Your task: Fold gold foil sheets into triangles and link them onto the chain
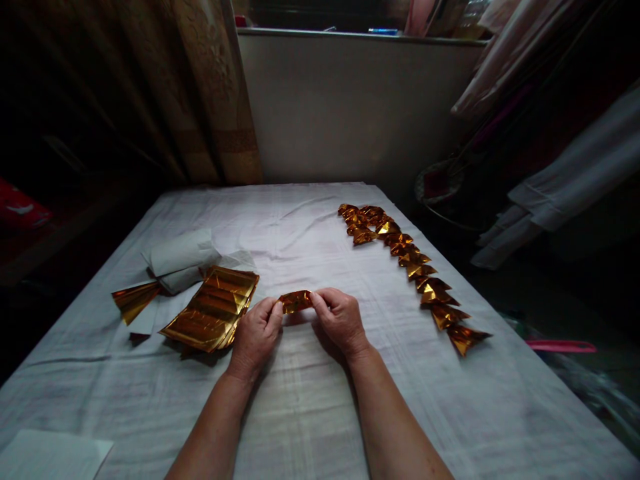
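A small folded piece of gold foil paper point(296, 302) is stretched between my two hands, just above the cloth. My left hand point(254, 332) pinches its left end, thumb on top. At the right end, my right hand point(341, 320) grips it between thumb and curled fingers. Close beside my left hand lies a stack of flat gold foil sheets point(213, 308). Over to the right, a row of folded gold foil pieces point(419, 270) runs along the table, bending left at its far end.
A pale checked cloth covers the table point(310, 427). Crumpled white paper point(181, 253) and a loose gold foil piece point(135, 300) lie behind and left of the stack. A white sheet point(55, 455) rests at the near left corner. Curtains point(210, 87) and hanging clothes point(575, 167) flank the table.
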Demonstrator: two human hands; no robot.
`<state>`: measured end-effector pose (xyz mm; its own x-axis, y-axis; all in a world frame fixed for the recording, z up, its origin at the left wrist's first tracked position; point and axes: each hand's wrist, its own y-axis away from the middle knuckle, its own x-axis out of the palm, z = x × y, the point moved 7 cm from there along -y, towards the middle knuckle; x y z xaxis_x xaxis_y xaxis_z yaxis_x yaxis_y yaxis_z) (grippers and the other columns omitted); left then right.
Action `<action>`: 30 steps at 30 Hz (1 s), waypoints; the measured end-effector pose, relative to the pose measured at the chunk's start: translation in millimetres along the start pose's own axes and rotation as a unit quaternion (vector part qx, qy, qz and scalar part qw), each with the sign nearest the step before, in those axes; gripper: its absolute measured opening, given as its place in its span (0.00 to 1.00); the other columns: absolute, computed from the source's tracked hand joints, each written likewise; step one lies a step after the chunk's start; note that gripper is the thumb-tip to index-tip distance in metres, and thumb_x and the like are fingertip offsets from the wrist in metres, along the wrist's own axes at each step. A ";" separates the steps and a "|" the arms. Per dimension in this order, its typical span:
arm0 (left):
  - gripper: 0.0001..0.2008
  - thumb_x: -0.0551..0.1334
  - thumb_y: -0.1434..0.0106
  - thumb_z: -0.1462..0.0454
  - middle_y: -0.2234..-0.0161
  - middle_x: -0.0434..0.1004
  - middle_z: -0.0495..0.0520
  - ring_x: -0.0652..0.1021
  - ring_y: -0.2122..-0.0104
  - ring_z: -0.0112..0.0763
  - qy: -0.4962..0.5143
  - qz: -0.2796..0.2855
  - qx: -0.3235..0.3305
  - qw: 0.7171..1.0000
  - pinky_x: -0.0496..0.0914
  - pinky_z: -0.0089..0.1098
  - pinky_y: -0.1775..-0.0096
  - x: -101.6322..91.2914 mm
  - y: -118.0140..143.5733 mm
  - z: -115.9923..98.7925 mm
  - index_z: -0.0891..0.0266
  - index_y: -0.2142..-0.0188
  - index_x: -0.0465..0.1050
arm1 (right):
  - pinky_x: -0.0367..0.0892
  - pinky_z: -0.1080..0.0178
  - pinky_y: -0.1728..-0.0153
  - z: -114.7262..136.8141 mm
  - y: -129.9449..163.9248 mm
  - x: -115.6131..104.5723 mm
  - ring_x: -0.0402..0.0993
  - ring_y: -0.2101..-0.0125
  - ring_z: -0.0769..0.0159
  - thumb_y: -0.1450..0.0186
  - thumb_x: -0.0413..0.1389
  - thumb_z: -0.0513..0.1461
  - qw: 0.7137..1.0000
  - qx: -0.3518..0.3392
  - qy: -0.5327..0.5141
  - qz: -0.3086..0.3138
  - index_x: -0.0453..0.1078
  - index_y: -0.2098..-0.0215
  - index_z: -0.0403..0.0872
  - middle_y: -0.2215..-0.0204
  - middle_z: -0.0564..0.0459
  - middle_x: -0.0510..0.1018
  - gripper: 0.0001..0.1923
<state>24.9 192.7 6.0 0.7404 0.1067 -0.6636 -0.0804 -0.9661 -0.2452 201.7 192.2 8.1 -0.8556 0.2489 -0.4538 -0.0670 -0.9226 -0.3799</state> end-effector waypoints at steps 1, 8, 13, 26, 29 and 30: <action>0.16 0.50 0.35 0.55 0.78 0.71 0.47 0.72 0.76 0.29 0.006 0.001 -0.003 1.000 0.63 0.28 0.70 0.0 -0.1 0.4 0.59 0.74 0.68 | 0.66 0.67 0.69 -0.3 0.0 0.5 0.75 0.73 0.67 0.33 0.52 0.42 1.000 0.002 -0.003 0.001 0.76 0.73 0.48 0.74 0.52 0.81 0.15; 0.17 0.51 0.36 0.54 0.79 0.68 0.46 0.70 0.77 0.29 0.054 0.009 -0.024 0.998 0.62 0.27 0.71 -0.1 -0.9 1.2 0.59 0.75 0.68 | 0.67 0.67 0.68 -1.6 -0.1 3.1 0.76 0.72 0.66 0.33 0.52 0.42 0.999 0.012 -0.027 0.014 0.76 0.73 0.48 0.74 0.52 0.81 0.15; 0.18 0.51 0.36 0.52 0.80 0.67 0.46 0.69 0.77 0.29 0.084 -0.003 -0.033 0.996 0.62 0.28 0.72 -3.3 -1.8 3.7 0.59 0.75 0.68 | 0.66 0.67 0.70 -2.2 0.5 7.5 0.75 0.74 0.67 0.34 0.54 0.43 0.998 0.026 -0.033 0.036 0.77 0.73 0.48 0.76 0.53 0.81 0.14; 0.18 0.51 0.35 0.52 0.77 0.71 0.47 0.72 0.74 0.30 0.112 0.042 -0.032 0.992 0.66 0.29 0.69 3.6 -0.3 2.9 0.60 0.73 0.70 | 0.68 0.66 0.68 -4.0 0.2 8.8 0.76 0.73 0.66 0.35 0.54 0.42 0.997 0.044 -0.050 0.043 0.77 0.73 0.48 0.75 0.53 0.81 0.13; 0.19 0.50 0.34 0.52 0.78 0.69 0.47 0.71 0.75 0.30 0.099 0.030 -0.031 0.994 0.65 0.28 0.70 1.9 0.0 2.5 0.59 0.74 0.69 | 0.68 0.66 0.68 -3.5 0.2 8.8 0.77 0.72 0.66 0.35 0.53 0.42 0.997 0.042 -0.056 0.043 0.77 0.73 0.48 0.74 0.53 0.82 0.13; 0.19 0.50 0.34 0.52 0.78 0.68 0.47 0.71 0.75 0.29 0.089 0.018 -0.030 0.995 0.65 0.28 0.71 0.5 0.1 2.5 0.59 0.74 0.68 | 0.68 0.66 0.68 -3.7 0.2 8.6 0.77 0.72 0.65 0.35 0.53 0.42 0.996 0.043 -0.059 0.044 0.77 0.72 0.48 0.74 0.53 0.82 0.13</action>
<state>23.6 193.3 3.8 0.8447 0.0344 -0.5342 -0.0728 -0.9813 -0.1784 196.2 195.3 1.1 -0.9142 0.1341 -0.3825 -0.0286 -0.9627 -0.2692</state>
